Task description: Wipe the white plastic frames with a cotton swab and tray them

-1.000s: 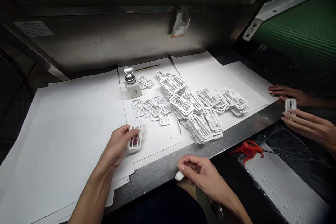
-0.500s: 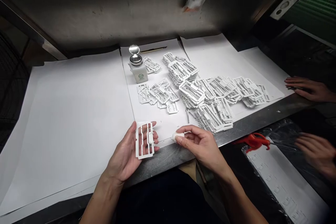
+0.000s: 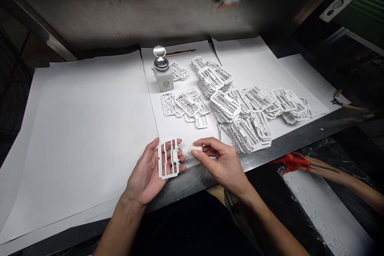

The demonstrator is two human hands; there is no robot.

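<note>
On the palm and fingers of my left hand (image 3: 144, 178) rests a flat white plastic frame (image 3: 175, 156) with long slots, a small tab and tiny pegs along its right side. My right hand (image 3: 225, 164) pinches a small white wad (image 3: 195, 149), like cotton, between thumb and fingertips. The wad is just right of the frame, apart from it. Beyond my hands lies a loose group of similar frames (image 3: 187, 104). Larger stacks of them (image 3: 249, 132) spread to the right.
A pump bottle (image 3: 163, 78) with its metal lid raised stands behind the loose frames. White paper (image 3: 90, 128) covers the metal table. Pliers (image 3: 345, 104) lie at the right edge. Below are red-handled scissors (image 3: 292, 162), with another person's arm (image 3: 345, 178) reaching to them.
My right hand has brought the wad left, closer to the frame. The other person's hand has left the pliers on the table edge, and an arm now reaches to the scissors.
</note>
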